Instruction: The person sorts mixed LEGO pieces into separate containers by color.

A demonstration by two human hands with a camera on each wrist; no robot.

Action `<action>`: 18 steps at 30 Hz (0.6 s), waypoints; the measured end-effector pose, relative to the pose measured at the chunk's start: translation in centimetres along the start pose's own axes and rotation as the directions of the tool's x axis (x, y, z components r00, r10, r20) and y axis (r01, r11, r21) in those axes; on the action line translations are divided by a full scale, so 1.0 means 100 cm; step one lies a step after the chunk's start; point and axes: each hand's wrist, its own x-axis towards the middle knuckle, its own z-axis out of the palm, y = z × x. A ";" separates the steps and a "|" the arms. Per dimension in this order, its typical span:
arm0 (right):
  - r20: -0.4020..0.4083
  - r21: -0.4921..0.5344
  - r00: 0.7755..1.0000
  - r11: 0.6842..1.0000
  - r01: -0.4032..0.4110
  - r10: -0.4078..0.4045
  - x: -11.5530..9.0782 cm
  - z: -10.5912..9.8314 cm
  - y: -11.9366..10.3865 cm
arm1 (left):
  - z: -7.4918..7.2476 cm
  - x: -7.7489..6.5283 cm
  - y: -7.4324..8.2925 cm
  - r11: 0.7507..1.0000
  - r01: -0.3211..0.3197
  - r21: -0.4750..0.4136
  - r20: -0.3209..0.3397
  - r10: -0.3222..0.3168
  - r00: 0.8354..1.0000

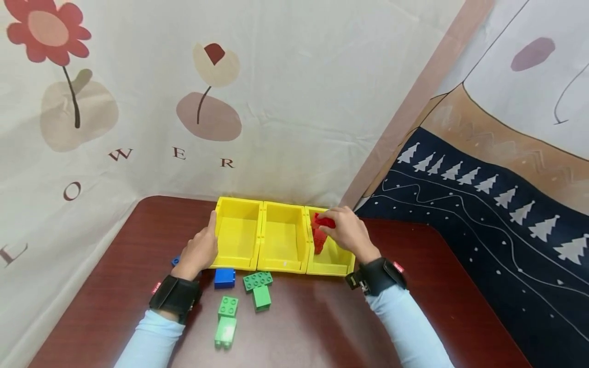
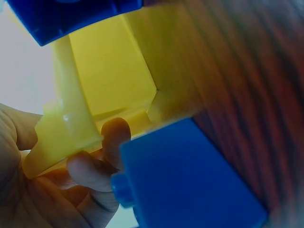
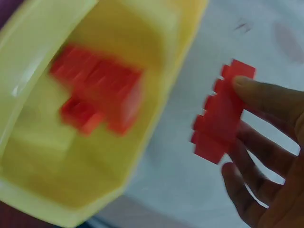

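Note:
A row of three joined yellow bins (image 1: 261, 235) stands at the back of the table. My left hand (image 1: 200, 250) is at the row's left end. In the left wrist view its thumb and curled fingers (image 2: 85, 171) hold the yellow end wall (image 2: 66, 128) between them. Over the right-hand bin, my right hand (image 1: 349, 230) pinches a long red toy brick (image 3: 223, 111) between thumb and fingers, studs facing away from the palm. Several red bricks (image 3: 104, 85) lie inside that bin, blurred in the right wrist view. The left and middle bins hold no bricks.
In front of the bins lie a blue brick (image 1: 224, 278) and several green bricks (image 1: 257, 280). Another blue brick (image 1: 175, 260) shows partly beside my left hand. A printed cloth (image 1: 294, 102) hangs behind the table (image 1: 294, 327).

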 end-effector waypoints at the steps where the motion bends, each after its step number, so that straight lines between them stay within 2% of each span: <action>1: 0.013 0.005 0.999 0.999 -0.038 0.038 0.007 0.002 0.006 | 0.000 0.000 0.000 1.000 0.002 0.001 0.000 -0.002 1.000; 5: 0.064 0.037 0.988 0.989 -0.146 0.144 0.025 0.013 0.021 | 0.000 0.000 0.000 1.000 0.017 -0.002 0.006 -0.017 1.000; 8: 0.099 0.056 0.977 0.980 -0.193 0.187 0.035 0.021 0.026 | 0.000 0.000 0.001 1.000 0.021 0.001 0.002 -0.021 1.000; 12: 0.140 0.050 0.964 0.971 -0.234 0.225 0.045 0.030 0.027 | 0.001 0.000 0.001 1.000 0.015 0.007 -0.012 -0.014 1.000; 18: 0.168 0.026 0.957 0.969 -0.246 0.238 0.052 0.040 0.027 | 0.001 0.000 0.000 1.000 -0.001 0.015 -0.016 0.002 1.000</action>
